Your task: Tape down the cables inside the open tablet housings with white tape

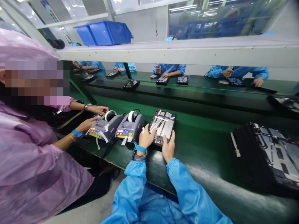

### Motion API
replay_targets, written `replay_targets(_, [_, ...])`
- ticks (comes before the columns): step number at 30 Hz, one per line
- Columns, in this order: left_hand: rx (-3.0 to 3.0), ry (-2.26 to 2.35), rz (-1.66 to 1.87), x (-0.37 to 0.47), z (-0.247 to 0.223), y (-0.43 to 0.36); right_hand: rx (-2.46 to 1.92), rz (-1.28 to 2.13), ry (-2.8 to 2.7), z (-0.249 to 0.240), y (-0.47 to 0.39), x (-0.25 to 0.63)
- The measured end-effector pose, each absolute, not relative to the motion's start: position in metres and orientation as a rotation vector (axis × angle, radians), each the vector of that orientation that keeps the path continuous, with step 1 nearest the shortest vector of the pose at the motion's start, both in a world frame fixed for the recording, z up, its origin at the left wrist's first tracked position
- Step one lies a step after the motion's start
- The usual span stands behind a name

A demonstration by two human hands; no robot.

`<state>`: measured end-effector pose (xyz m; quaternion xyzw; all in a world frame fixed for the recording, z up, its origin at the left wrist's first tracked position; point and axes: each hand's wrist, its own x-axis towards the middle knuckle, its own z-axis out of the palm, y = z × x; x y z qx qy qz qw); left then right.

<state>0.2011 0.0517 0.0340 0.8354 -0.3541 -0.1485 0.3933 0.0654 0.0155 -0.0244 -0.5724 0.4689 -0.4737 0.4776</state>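
Observation:
An opened tablet (161,126) lies on the green bench in front of me, its silver battery area, black flex strips and pieces of white tape showing. My left hand (146,137) is closed around its near left side, the thumb resting on top. A small white strip sticks to a finger of this hand. At the near right corner, my right hand (168,147) grips the edge with the thumb on top and fingers along the side. What lies under the tablet is partly hidden; it looks thick, and I cannot tell whether it is a stack.
Left of the tablet stand two grey tape dispensers (130,126) (105,124) with tape strips hanging off. A co-worker in pink (42,161) works close on the left. More opened tablets (277,152) lie on black material at right. A white shelf (177,56) holding blue bins (109,32) crosses above.

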Motion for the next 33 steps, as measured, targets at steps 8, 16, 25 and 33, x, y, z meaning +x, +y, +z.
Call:
replay_targets(8, [1.91,-0.807,-0.429,0.208,0.013,0.06,-1.303,-1.129,1.061,-0.032,0.008,0.058])
replay_targets(16, [1.816,-0.639,-0.415,0.197,0.006,0.085,-1.234,-1.087,0.976,-0.043,-0.012,0.055])
replay_targets(25, [1.731,-0.6,-0.473,0.194,0.017,0.066,-1.293,-1.162,0.978,-0.03,-0.037,0.067])
replay_targets(33, [1.682,-0.619,-0.48,0.203,0.014,0.051,-1.371,-1.231,0.921,-0.029,-0.055,0.074])
